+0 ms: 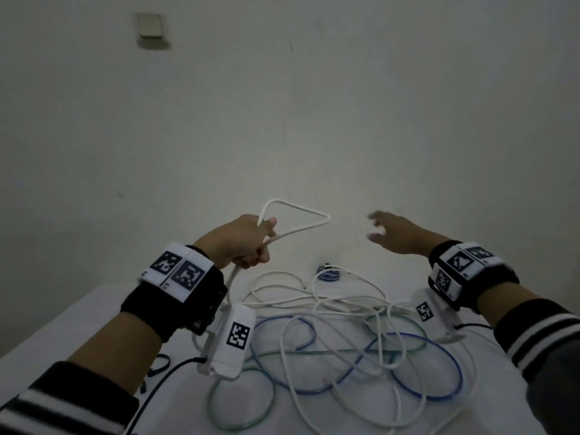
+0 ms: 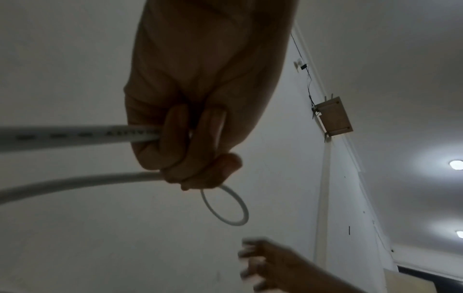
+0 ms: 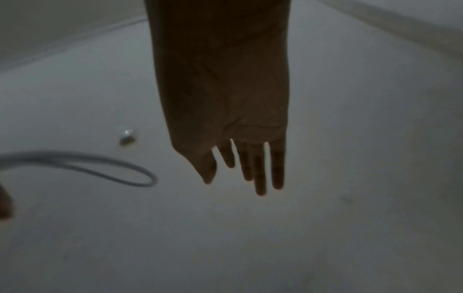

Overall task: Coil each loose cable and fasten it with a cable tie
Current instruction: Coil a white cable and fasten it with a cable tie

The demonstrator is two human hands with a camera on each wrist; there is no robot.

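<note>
My left hand (image 1: 251, 243) grips a white cable (image 1: 301, 211), raised above the table, with one loop sticking out to the right of the fist. In the left wrist view the fingers (image 2: 185, 146) curl round two strands of the white cable (image 2: 75, 134) and a small loop (image 2: 225, 208) juts past them. My right hand (image 1: 392, 230) hovers to the right of the loop, fingers straight and spread, holding nothing; the right wrist view shows its fingers (image 3: 258, 170) extended, the cable loop (image 3: 100, 168) off to the left. White, blue and green cables (image 1: 345, 334) lie tangled on the white table (image 1: 78, 315).
A small blue-and-white coiled bundle (image 1: 328, 273) sits at the table's far edge. Black cable ties (image 1: 158, 365) lie near my left forearm. A plain wall stands close behind the table, with a switch plate (image 1: 150, 25) high up.
</note>
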